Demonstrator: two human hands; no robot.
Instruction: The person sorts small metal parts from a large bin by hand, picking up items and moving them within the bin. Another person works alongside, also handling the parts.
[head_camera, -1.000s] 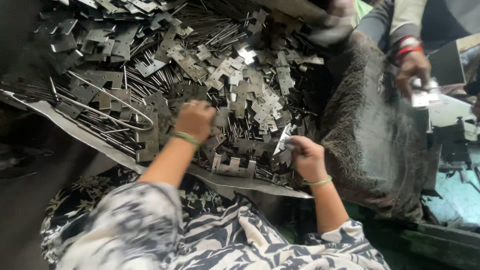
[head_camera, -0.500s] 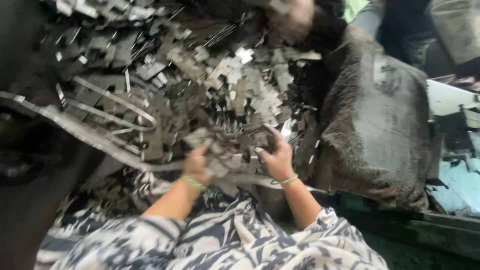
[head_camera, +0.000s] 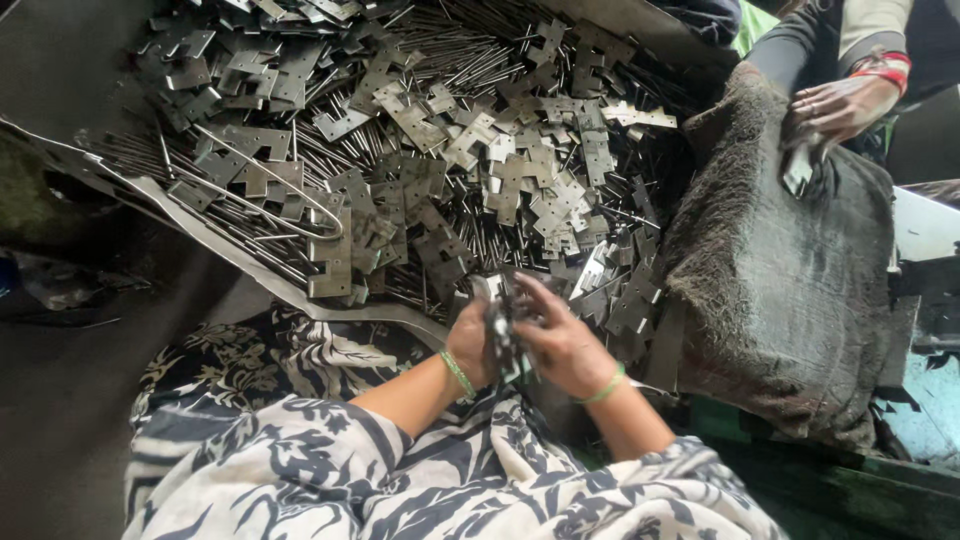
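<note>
Left hand (head_camera: 470, 345): closed on the hinge (head_camera: 503, 335) from its left side, fingers wrapped round the metal; a green band sits at the wrist.
Right hand (head_camera: 560, 345): closed on the same hinge from the right, fingers pressed over its top edge; a green band here too.
Hinge: a small piece of flat stamped steel, dull grey with a bright edge, held upright between both hands just above the lap, at the near rim of the pile (head_camera: 450, 160).
Pile: flat notched hinge leaves, grey and matte, heaped loosely and mixed with thin straight pins; a bent wire loop (head_camera: 270, 195) lies on its left part.
Sheet (head_camera: 230, 250): pale, thin, curling edge under the pile.
Sack (head_camera: 790, 280): coarse, dark, fuzzy weave, just right of the pile.
Other person's hand (head_camera: 835, 105): rests on the sack top, red bangles at the wrist.
Change: a second ago the hands were apart, the left one on the pile; now they meet on one hinge.
</note>
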